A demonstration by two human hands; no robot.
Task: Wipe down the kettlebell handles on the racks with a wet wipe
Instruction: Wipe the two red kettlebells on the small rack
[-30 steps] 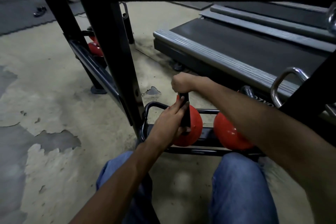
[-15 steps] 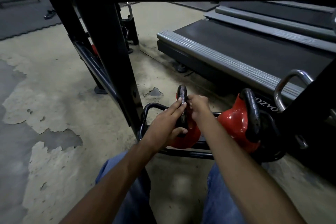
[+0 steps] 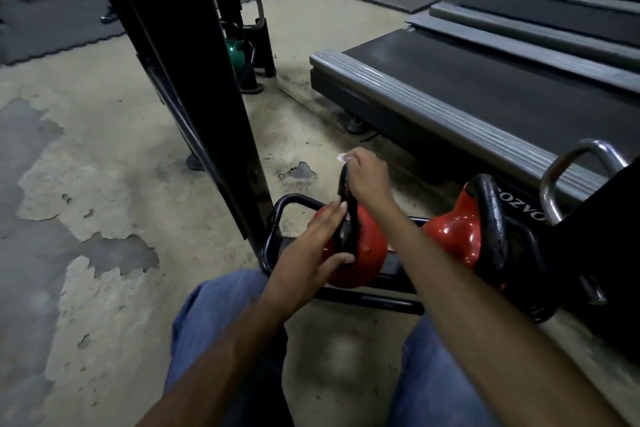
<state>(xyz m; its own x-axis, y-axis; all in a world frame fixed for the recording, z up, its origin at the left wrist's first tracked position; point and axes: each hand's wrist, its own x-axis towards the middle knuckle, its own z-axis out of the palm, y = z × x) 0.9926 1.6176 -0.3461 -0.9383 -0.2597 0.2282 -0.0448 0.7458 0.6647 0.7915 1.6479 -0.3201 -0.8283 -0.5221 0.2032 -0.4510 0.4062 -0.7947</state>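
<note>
Kettlebell handle (image 3: 350,222), black and scuffed, has both our hands on it. Our right hand (image 3: 367,180) is closed over its top, and a scrap of white wet wipe (image 3: 344,157) pokes out past the knuckles. Our left hand (image 3: 320,246) steadies it lower down, fingers laid straight along the left side and the thumb hooked round the near post at its base. The handle belongs to a red kettlebell (image 3: 370,253) that sits at the left end of the bottom rail (image 3: 291,199) of the black rack. Just beside it to the right, not touching, stands a second red kettlebell (image 3: 450,236), and our right forearm crosses the gap between them. Farther right a chrome handle (image 3: 568,163) curves up behind a dark rack post. The rack's slanted upright (image 3: 221,114) rises on our left, and a green kettlebell (image 3: 237,50) sits well behind it. A treadmill deck (image 3: 485,97) lies beyond the rail. Our knees in blue jeans (image 3: 214,315) rest over a pale floor (image 3: 86,184) with peeling patches.
</note>
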